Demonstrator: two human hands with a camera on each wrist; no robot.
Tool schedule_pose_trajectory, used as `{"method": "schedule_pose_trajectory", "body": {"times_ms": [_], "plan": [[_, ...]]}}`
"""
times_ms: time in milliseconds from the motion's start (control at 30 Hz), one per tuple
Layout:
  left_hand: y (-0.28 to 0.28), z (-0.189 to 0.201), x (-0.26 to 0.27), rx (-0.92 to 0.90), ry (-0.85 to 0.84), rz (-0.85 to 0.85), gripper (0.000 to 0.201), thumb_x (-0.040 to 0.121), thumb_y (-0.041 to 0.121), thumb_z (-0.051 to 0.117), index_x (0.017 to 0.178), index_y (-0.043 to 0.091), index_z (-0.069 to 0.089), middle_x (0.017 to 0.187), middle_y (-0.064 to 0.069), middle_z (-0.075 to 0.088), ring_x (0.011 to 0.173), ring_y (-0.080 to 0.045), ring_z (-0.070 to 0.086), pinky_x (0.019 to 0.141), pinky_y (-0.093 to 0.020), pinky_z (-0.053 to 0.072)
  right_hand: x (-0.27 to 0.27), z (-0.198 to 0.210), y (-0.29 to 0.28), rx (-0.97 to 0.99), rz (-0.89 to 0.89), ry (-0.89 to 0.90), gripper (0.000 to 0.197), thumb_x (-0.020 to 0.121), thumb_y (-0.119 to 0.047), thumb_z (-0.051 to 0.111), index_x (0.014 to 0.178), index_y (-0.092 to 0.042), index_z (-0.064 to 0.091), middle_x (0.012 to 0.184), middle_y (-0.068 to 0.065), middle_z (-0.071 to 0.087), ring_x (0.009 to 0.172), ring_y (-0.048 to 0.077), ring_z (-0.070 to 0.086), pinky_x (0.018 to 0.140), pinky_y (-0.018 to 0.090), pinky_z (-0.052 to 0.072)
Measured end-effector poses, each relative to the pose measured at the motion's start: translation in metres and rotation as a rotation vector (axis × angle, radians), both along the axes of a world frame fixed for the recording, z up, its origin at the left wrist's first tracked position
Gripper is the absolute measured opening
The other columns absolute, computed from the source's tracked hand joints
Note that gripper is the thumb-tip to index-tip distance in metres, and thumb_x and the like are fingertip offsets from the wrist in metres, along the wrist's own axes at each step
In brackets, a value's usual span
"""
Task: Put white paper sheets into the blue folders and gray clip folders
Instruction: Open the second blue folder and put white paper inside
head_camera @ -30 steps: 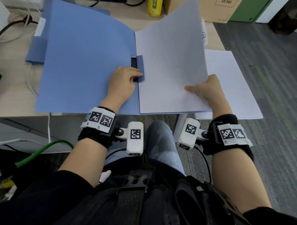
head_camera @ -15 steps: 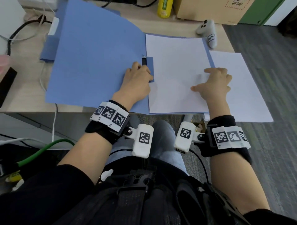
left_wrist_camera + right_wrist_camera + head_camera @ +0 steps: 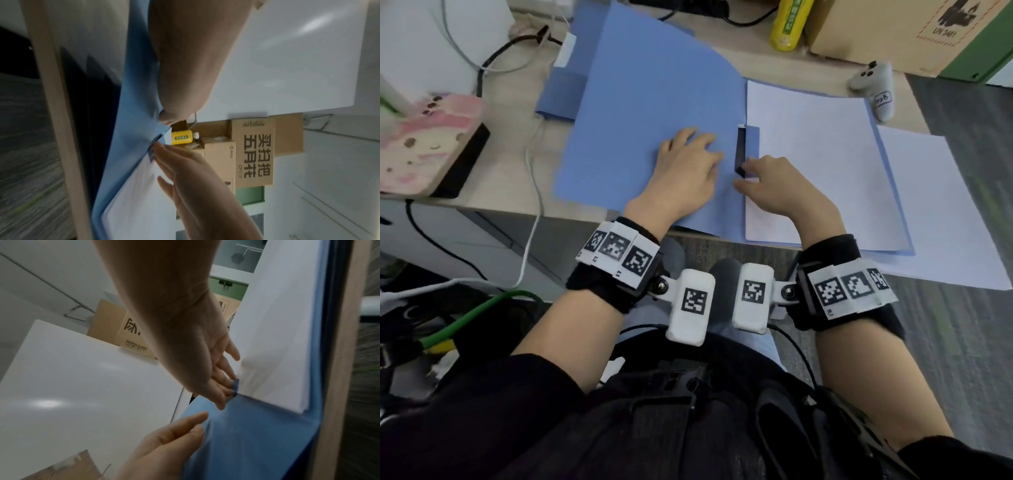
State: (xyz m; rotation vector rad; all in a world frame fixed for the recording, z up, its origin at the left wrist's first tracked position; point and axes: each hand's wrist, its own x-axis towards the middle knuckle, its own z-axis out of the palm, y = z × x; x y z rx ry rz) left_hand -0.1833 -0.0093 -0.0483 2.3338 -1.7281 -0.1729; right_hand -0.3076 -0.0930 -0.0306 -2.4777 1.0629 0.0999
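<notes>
On the desk's near edge lies the open blue folder [image 3: 654, 102], white paper sheets [image 3: 818, 164] stacked flat on its right half. The right hand [image 3: 780, 192] touches the blue clip tab [image 3: 751, 144] at the spine with loosely extended fingers, grasping nothing. The left hand [image 3: 688, 171] presses flat, fingers relaxed, on the left cover.

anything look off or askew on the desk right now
Mostly tidy. The loose white sheet on the right overhangs the desk edge, its near corner unsupported. The open blue folder and the paper in it also stick out past the front edge. Nothing looks spilled or damaged.
</notes>
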Motion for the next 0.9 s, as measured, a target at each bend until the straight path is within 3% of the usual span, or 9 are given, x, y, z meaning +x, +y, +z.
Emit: {"method": "schedule_pose_trajectory", "body": {"times_ms": [100,167,267,367,433,533,633,700,900], "plan": [[0.019,0.007,0.023,-0.09,-0.021,0.174,0.038,0.096,0.017,0.04,0.132,0.014,0.051,0.153,-0.005,0.028,0.145,-0.027,0.014,0.114,-0.043,0.011,0.013,0.002,0.007,-0.01,-0.046,0.047,0.03,0.096,-0.031,0.047,0.078,-0.008,0.044,0.083,0.011,0.048,0.088,0.031,0.049,0.064,0.031,0.033],[0.033,0.014,0.038,-0.133,-0.045,0.3,0.041,0.095,0.015,0.04,0.135,0.011,0.046,0.154,-0.008,0.025,0.146,-0.029,0.011,0.117,-0.049,0.007,0.022,0.003,0.012,-0.008,-0.073,0.073,0.038,0.097,-0.038,0.044,0.07,-0.014,0.038,0.085,0.011,0.046,0.09,0.031,0.049,0.069,0.031,0.031],[0.056,0.02,0.058,-0.2,0.001,0.49,0.045,0.093,0.012,0.039,0.138,0.007,0.039,0.153,-0.014,0.025,0.144,-0.032,0.018,0.113,-0.051,0.016,0.035,0.002,0.021,-0.009,-0.111,0.078,0.051,0.097,-0.048,0.04,0.109,0.0,0.053,0.119,0.021,0.054,0.111,0.036,0.052,0.079,0.034,0.035],[0.072,0.021,0.076,-0.29,0.107,0.559,0.033,0.087,0.005,0.037,0.116,0.0,0.052,0.127,-0.023,0.052,0.114,-0.04,0.048,0.081,-0.044,0.038,0.042,-0.001,0.026,-0.059,-0.137,0.091,0.066,0.096,-0.053,0.038,0.126,0.005,0.044,0.129,0.023,0.051,0.119,0.036,0.049,0.085,0.036,0.038],[0.08,0.017,0.09,-0.296,0.196,0.545,0.036,0.085,0.004,0.037,0.112,0.004,0.061,0.116,-0.019,0.062,0.106,-0.039,0.055,0.076,-0.039,0.041,0.045,-0.002,0.028,-0.082,-0.146,0.107,0.071,0.095,-0.056,0.036,0.129,0.007,0.041,0.132,0.024,0.049,0.122,0.037,0.047,0.092,0.038,0.039],[0.088,0.018,0.099,-0.412,0.474,0.496,0.044,0.082,0.007,0.036,0.112,0.013,0.067,0.116,-0.006,0.068,0.108,-0.022,0.062,0.091,-0.036,0.05,0.048,-0.004,0.031,-0.088,-0.158,0.086,0.071,0.095,-0.057,0.035,0.125,0.006,0.046,0.13,0.024,0.051,0.122,0.037,0.047,0.095,0.039,0.039],[0.088,0.027,0.091,-0.616,0.828,0.406,0.042,0.084,0.002,0.036,0.109,0.013,0.068,0.109,0.001,0.069,0.092,-0.005,0.063,0.079,-0.021,0.049,0.049,-0.003,0.029,-0.062,-0.202,0.046,0.067,0.095,-0.059,0.032,0.111,0.002,0.055,0.125,0.023,0.054,0.116,0.037,0.051,0.089,0.038,0.041],[0.084,0.036,0.082,-0.699,0.982,0.347,0.041,0.085,0.003,0.037,0.114,0.01,0.066,0.113,0.0,0.067,0.097,-0.006,0.063,0.078,-0.016,0.047,0.048,-0.002,0.027,-0.035,-0.235,0.02,0.066,0.094,-0.061,0.029,0.098,-0.001,0.055,0.122,0.023,0.055,0.113,0.037,0.052,0.085,0.037,0.04],[0.075,0.049,0.054,-0.721,1.347,0.141,0.037,0.094,0.024,0.036,0.117,0.014,0.063,0.11,0.0,0.067,0.107,-0.018,0.055,0.089,-0.032,0.036,0.035,0.001,0.022,0.133,-0.304,-0.13,0.073,0.093,-0.064,0.025,0.132,-0.006,0.044,0.136,0.013,0.049,0.124,0.03,0.045,0.089,0.034,0.033]]}}
